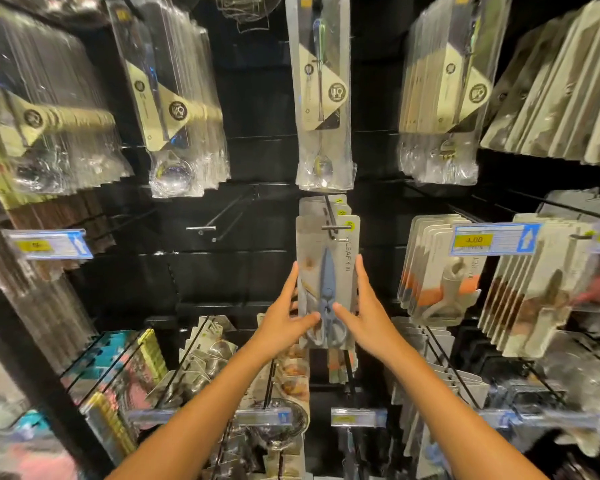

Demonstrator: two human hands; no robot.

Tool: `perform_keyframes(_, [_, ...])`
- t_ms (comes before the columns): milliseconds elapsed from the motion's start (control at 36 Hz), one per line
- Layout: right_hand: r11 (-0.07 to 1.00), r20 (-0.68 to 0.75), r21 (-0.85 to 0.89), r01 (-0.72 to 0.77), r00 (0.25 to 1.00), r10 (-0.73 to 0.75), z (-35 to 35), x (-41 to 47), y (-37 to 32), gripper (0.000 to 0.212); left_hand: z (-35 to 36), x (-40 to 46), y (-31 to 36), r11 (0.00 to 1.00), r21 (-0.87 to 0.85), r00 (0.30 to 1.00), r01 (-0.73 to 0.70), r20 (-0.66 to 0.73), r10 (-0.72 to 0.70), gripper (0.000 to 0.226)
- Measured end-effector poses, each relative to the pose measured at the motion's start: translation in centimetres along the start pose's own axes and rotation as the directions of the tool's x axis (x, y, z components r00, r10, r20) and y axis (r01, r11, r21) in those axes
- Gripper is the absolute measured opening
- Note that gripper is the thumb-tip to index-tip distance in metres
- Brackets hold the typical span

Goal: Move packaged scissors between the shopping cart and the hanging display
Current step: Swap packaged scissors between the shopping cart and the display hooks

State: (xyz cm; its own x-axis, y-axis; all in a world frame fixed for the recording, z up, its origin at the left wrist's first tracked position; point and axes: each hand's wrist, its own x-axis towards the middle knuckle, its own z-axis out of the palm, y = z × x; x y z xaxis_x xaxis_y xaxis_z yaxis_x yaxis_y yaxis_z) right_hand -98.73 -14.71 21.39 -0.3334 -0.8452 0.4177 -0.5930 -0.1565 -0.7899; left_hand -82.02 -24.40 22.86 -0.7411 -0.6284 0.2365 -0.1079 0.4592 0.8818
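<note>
A pack of scissors (327,271), grey card with blue-grey scissors inside, hangs at the front of a metal display hook (333,227) in the middle of the black wall. Two more packs hang behind it on the same hook. My left hand (284,317) grips the pack's lower left edge, thumb across the front. My right hand (368,317) grips its lower right edge the same way. The hook passes through the hole at the top of the card. No shopping cart is in view.
An empty hook (201,229) juts out left of the scissors. Bagged spoons (323,98) hang above, carded kitchen tools (437,271) to the right, more packs and price tags (492,239) on rows below and to either side.
</note>
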Motion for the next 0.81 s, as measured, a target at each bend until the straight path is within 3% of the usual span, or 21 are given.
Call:
perform_keyframes(222, [0.999, 0.009, -0.041, -0.013, 1.0, 0.013, -0.2, 3.3, 0.2, 0.101, -0.2, 3.4, 0.5, 0.992, 0.102, 0.997, 0.078, 0.012, -0.08, 0.108])
perform_keyframes(389, [0.997, 0.006, -0.032, -0.064, 0.998, 0.064, -0.3, 4.6, 2.0, 0.107, -0.6, 4.0, -0.4, 0.986, 0.152, 0.997, 0.071, -0.008, -0.071, 0.1])
perform_keyframes(528, [0.991, -0.01, -0.062, -0.121, 0.993, 0.121, -0.4, 2.8, 3.0, 0.09, -0.9, 2.9, -1.0, 0.97, 0.226, 0.995, 0.089, -0.061, -0.077, 0.087])
perform_keyframes(639, [0.976, -0.011, -0.152, -0.157, 0.988, 0.157, 0.4, 0.3, 4.9, 0.077, -2.1, 0.3, -3.4, 0.914, 0.389, 0.992, 0.117, -0.086, -0.091, 0.084])
perform_keyframes(806, [0.98, 0.155, -0.195, -0.041, 0.985, 0.072, 3.1, -3.4, 4.1, 0.056, -4.2, -5.7, -5.6, 0.795, 0.607, 0.999, -0.011, -0.026, 0.034, 0.069])
